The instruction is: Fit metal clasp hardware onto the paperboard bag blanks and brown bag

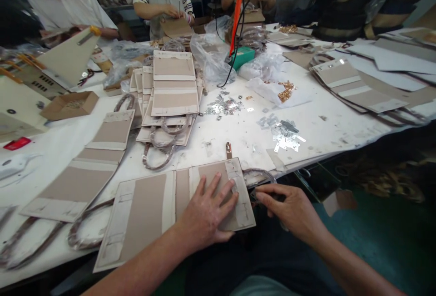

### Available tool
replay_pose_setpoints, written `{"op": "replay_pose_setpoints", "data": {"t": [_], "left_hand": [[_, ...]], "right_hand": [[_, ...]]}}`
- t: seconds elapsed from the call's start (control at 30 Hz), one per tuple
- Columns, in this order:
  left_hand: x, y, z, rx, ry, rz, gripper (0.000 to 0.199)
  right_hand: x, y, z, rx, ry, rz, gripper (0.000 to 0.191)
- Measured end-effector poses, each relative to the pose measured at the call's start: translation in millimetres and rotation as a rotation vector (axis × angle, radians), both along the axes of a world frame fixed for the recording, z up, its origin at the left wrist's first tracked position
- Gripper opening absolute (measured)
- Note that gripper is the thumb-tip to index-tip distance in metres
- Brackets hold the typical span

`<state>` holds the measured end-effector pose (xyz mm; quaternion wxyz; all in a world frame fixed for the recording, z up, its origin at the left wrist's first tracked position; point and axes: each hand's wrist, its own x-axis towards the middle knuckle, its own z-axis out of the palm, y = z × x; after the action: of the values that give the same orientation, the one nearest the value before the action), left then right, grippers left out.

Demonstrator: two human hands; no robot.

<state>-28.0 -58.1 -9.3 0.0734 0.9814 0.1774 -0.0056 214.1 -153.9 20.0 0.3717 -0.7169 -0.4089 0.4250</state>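
A flat beige bag panel (146,205) lies at the table's front edge, partly past it, with dark wrapped handles at both ends. My left hand (209,212) rests on its right part, palm down with fingers spread, holding nothing. Just beyond the panel's right end, my right hand (284,203) has thumb and forefinger pinched together near the right handle (260,171). Whatever is between those fingers is too small to make out. A metal clasp on a brown tab (228,150) sticks out from the panel's far edge.
Another panel (98,150) lies at left, beside a stack of panels (174,96). Loose silver plates (286,135) and gold pieces (286,91) are scattered centrally. More panels (357,87) lie at right. A cardboard tray (70,105) is at left. People work across the table.
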Motion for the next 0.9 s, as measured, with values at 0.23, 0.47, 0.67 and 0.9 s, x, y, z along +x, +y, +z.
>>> {"op": "replay_pose_setpoints", "data": {"t": [0.23, 0.47, 0.67, 0.9], "left_hand": [[3.5, -4.2, -5.5, -0.013, -0.012, 0.029, 0.088], [5.1, -12.1, -8.9, 0.009, -0.034, 0.037, 0.085], [2.0, -12.7, -13.3, 0.068, -0.084, 0.022, 0.081], [0.1, -13.4, -17.2, 0.09, -0.135, 0.006, 0.079]], "right_hand": [[-7.8, 28.5, -15.8, 0.087, -0.079, 0.126, 0.03], [-12.7, 27.2, -32.7, 0.166, -0.53, 0.353, 0.032], [-6.5, 28.3, -26.1, 0.099, -0.3, 0.308, 0.029], [-15.8, 25.1, -5.8, 0.033, -0.101, 0.148, 0.029]]}}
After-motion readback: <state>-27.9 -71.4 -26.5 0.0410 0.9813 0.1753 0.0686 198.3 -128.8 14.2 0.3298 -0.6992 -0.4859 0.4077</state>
